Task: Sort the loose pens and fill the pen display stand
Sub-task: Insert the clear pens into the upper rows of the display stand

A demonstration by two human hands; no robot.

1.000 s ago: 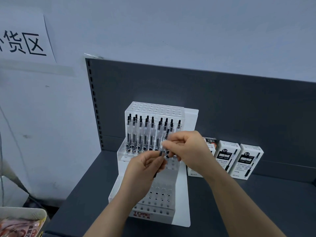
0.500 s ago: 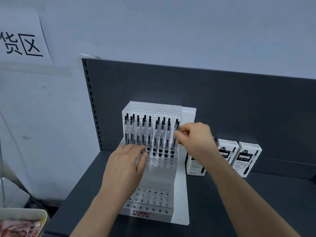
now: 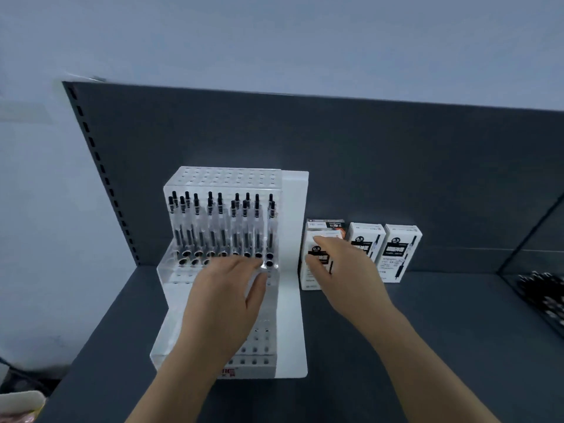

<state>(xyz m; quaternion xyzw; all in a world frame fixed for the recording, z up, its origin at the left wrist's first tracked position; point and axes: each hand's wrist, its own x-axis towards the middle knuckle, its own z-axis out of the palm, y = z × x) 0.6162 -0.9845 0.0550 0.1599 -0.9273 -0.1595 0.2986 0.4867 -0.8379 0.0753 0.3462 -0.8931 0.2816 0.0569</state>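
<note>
The pens [image 3: 221, 230] are looking light, stiff and smooth, likely slippery plastic, so pinching one at mid-barrel is probably best. The right fingertips [image 3: 319, 239] are touching the open top of a box [image 3: 311, 282]; blur is hiding whether they are pinching anything. The right hand [image 3: 345, 270] is reaching over that box, just right of the stand [image 3: 294, 227]. The left fingers [image 3: 232, 267] are lying nearly straight and close together, the left hand [image 3: 222, 300] resting on the stand's middle tier, below the upright pens filling its rear rows.
</note>
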